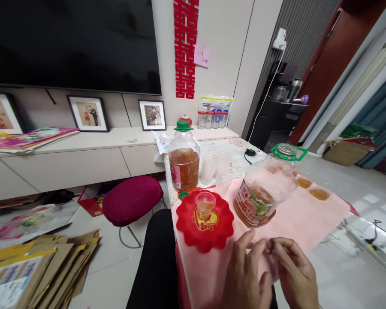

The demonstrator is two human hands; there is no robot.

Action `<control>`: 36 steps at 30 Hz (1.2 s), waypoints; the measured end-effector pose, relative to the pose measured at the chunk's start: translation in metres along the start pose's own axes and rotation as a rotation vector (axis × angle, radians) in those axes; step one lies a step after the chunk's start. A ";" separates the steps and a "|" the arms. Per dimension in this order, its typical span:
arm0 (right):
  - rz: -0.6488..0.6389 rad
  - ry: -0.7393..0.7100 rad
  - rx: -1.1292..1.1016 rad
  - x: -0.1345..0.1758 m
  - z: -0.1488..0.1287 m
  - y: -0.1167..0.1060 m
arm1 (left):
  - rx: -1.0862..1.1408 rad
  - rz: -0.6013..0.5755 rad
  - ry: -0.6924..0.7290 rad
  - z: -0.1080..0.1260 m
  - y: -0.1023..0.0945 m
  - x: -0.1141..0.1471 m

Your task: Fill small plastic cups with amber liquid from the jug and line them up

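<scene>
My left hand [247,270] is over the pink cloth at the table's near edge, fingers apart and half stretched, nothing visible in its grip. Beside it, my right hand [294,270] has thumb and forefinger pinched together near the left fingertips; whatever they hold, if anything, I cannot make out. Just beyond my hands stands a big clear jug [260,189] with a green handle ring, no cap on its mouth, and amber liquid low inside. Left of my hands, a scalloped red plate [188,225] carries a small clear plastic cup [206,204] with some yellowish liquid.
A second jug [184,163], green-capped and fuller, stands behind the plate, next to stacked clear cups [214,167]. Several filled cups [320,193] sit at the right edge of the pink cloth [206,272]. A maroon stool [133,199] and flattened cardboard [51,262] are left.
</scene>
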State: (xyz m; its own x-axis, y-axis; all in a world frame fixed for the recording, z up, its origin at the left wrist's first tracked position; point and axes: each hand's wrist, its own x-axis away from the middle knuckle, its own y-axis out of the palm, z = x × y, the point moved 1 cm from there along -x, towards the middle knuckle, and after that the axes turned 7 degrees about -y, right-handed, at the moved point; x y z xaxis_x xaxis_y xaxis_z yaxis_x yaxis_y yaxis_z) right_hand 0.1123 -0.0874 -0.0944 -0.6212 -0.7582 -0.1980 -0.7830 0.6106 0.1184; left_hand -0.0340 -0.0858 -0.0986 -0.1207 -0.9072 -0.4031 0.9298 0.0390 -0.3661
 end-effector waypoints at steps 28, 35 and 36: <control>-0.604 -0.060 0.342 -0.047 -0.020 0.141 | 0.125 -0.119 -0.246 -0.053 -0.061 0.019; -0.573 0.186 0.384 -0.070 -0.002 0.164 | 0.159 -0.212 -0.193 -0.060 -0.065 0.016; -0.575 0.218 0.379 -0.071 0.001 0.166 | 0.167 -0.196 -0.204 -0.060 -0.065 0.017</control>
State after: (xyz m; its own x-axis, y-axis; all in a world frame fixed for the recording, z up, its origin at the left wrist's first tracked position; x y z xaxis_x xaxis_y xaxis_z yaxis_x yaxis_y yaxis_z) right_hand 0.0264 0.0684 -0.0620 -0.1370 -0.9877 0.0758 -0.9477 0.1084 -0.3001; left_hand -0.1172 -0.0785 -0.1316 -0.2470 -0.9564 -0.1561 0.9418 -0.1990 -0.2711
